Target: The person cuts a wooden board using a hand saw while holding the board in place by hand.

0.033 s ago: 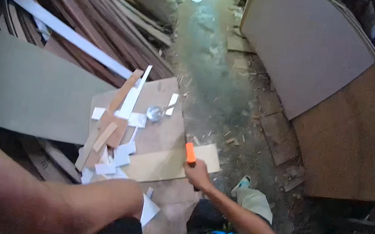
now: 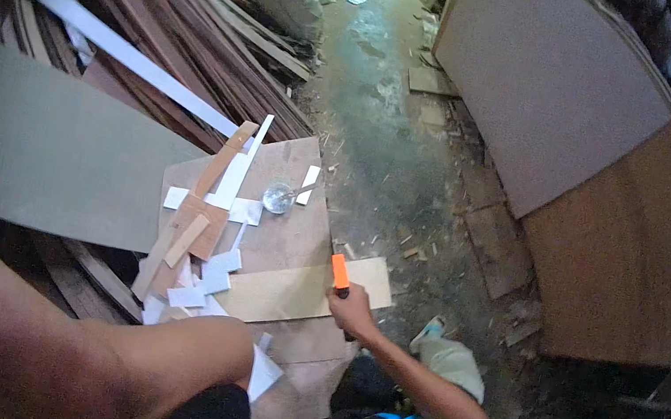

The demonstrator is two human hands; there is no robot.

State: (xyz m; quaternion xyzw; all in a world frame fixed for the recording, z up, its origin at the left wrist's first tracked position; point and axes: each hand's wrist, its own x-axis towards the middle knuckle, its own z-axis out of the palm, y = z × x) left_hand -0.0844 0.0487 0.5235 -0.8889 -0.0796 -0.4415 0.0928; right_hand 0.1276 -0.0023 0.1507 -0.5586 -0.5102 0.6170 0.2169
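Note:
My right hand (image 2: 353, 312) is closed around an orange-and-black tool (image 2: 340, 271). Its orange end sticks up past my fingers, and its kind cannot be made out. Below the hand lies a pale wooden board (image 2: 285, 292), slanting across a brown sheet-topped surface (image 2: 280, 245). My bent left arm (image 2: 177, 343) fills the lower left, its elbow over the near side of that surface, while the left hand is out of sight. White offcuts (image 2: 215, 280) and brown wood strips (image 2: 222, 163) are heaped left of the board. Beyond it stands a small clear container (image 2: 277, 197) with a stick in it.
Long dark planks (image 2: 180, 21) are stacked at the far left, with a white strip (image 2: 130, 52) across them. A grey-green panel (image 2: 58, 152) juts in from the left. Large brown sheets (image 2: 624, 251) lean at the right, beside a floor (image 2: 382, 146) strewn with scraps.

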